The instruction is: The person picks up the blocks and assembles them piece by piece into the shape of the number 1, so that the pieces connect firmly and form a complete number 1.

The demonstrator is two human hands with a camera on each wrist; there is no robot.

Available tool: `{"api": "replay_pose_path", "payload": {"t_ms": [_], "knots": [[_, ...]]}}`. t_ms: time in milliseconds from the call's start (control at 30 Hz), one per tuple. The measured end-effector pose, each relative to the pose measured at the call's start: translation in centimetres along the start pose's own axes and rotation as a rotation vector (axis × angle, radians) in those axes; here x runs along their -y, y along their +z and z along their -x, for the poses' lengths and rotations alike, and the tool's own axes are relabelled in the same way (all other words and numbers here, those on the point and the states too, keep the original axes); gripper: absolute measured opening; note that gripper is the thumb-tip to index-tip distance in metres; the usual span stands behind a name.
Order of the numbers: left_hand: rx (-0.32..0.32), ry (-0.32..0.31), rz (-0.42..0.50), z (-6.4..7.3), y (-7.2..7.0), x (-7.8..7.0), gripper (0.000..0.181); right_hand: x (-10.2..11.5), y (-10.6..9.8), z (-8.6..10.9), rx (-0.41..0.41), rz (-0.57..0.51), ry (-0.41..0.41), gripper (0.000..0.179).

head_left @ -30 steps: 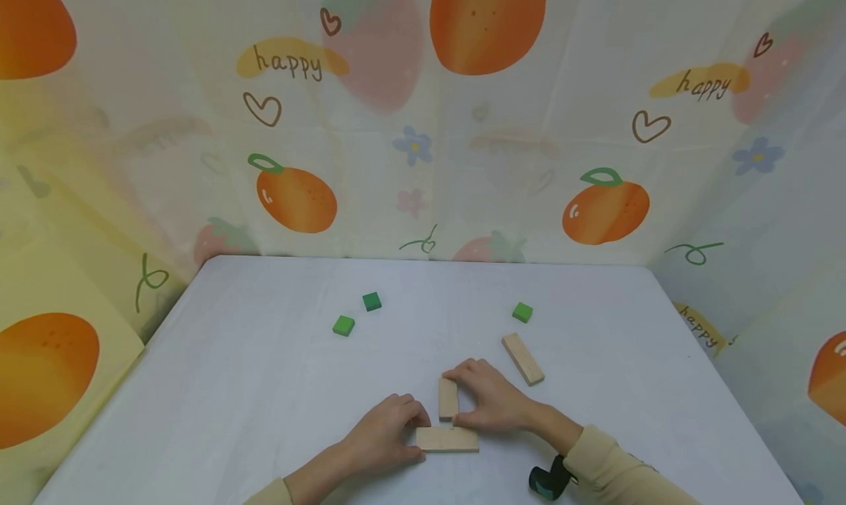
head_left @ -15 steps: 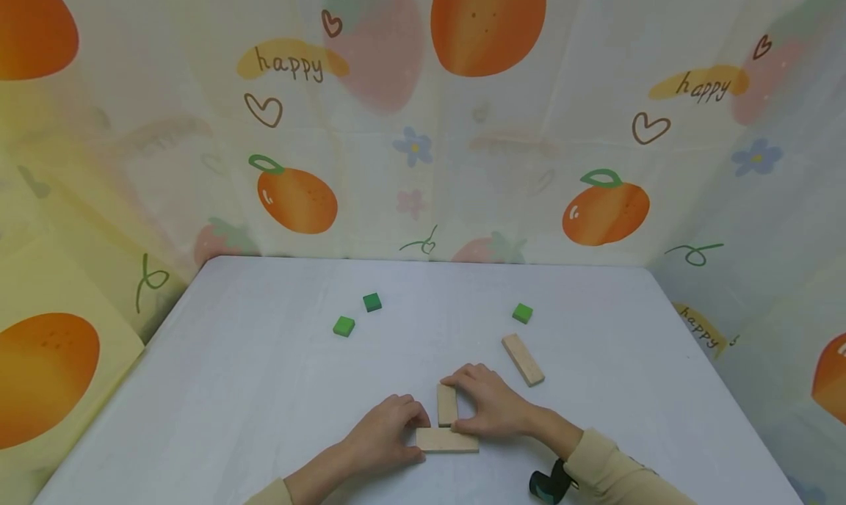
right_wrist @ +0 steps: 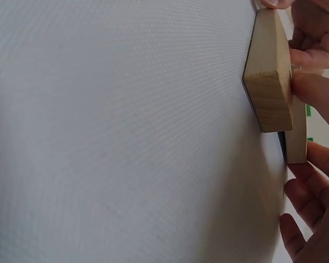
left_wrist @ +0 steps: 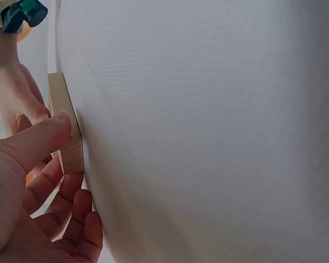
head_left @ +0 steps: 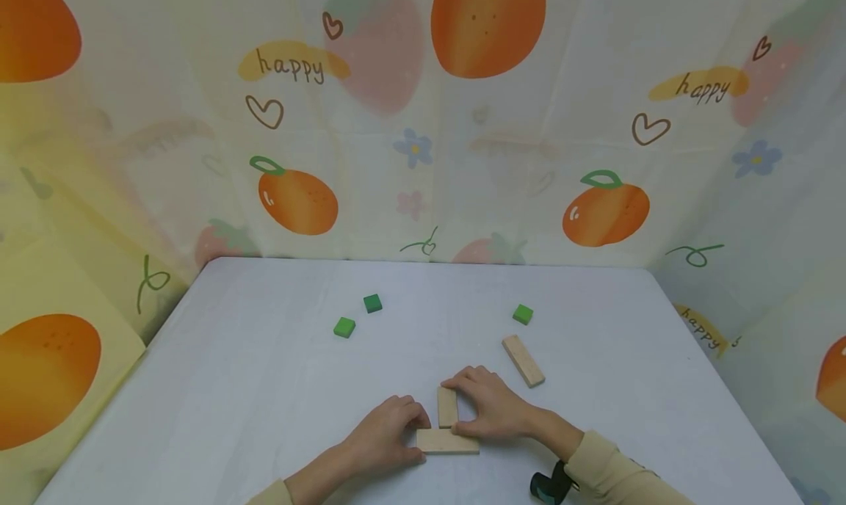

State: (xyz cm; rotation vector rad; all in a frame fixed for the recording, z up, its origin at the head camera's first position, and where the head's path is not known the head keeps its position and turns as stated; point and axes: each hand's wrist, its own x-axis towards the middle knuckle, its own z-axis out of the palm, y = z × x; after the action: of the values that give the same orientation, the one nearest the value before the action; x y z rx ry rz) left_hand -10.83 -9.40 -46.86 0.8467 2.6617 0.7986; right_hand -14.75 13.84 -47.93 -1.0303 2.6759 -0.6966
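Observation:
A plain wooden block (head_left: 448, 441) lies crosswise near the front of the table. My left hand (head_left: 386, 435) grips its left end, thumb on the near face and fingers behind, as the left wrist view shows on the same block (left_wrist: 59, 98). Behind it a second wooden block (head_left: 446, 408) points away from me, its near end against or very close to the first block's far side. My right hand (head_left: 492, 404) pinches this second block lengthwise, fingertips at its far end and thumb by its near end. In the right wrist view the crosswise block (right_wrist: 268, 104) partly hides the second one (right_wrist: 300, 131).
A third wooden block (head_left: 523, 360) lies slanted beyond my right hand. Green square blocks lie farther back: one (head_left: 523, 314) at right, two (head_left: 344, 327) at left. A dark wrist device (head_left: 551, 484) sits by the right sleeve. A printed curtain (head_left: 423, 175) hangs behind the white table (head_left: 231, 387).
My right hand has drawn the second block slightly toward me, closing the gap to the crosswise block. The left hand stays in place.

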Motion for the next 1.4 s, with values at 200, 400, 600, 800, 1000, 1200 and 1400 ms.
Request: {"api": "replay_pose_path", "payload": {"t_ms": [200,400,600,800,1000,1200,1400], "knots": [[-0.01,0.01,-0.011,0.0,0.1,0.0,0.032,0.0,0.0,0.1,-0.007,-0.004,-0.012,0.057],[-0.02,0.025,-0.012,0.0,0.0,0.0,0.032,0.0,0.1,0.2,-0.035,0.004,-0.049,0.054],[-0.013,0.014,-0.006,0.0,0.0,0.0,0.032,-0.1,0.2,0.2,-0.048,0.019,-0.061,0.051],[-0.006,0.003,-0.01,0.0,0.0,0.0,0.031,0.0,0.2,0.2,-0.065,0.029,-0.081,0.053],[-0.007,0.004,-0.004,0.0,0.0,0.0,0.031,-0.1,-0.1,0.2,-0.074,0.02,-0.112,0.054],[-0.014,0.016,-0.008,0.0,0.1,0.1,0.032,-0.6,-0.7,0.2,-0.108,0.003,-0.128,0.052],[-0.006,0.003,-0.006,-0.1,0.1,0.0,0.032,-1.2,-1.8,0.4,-0.224,-0.025,-0.118,0.049]]}}
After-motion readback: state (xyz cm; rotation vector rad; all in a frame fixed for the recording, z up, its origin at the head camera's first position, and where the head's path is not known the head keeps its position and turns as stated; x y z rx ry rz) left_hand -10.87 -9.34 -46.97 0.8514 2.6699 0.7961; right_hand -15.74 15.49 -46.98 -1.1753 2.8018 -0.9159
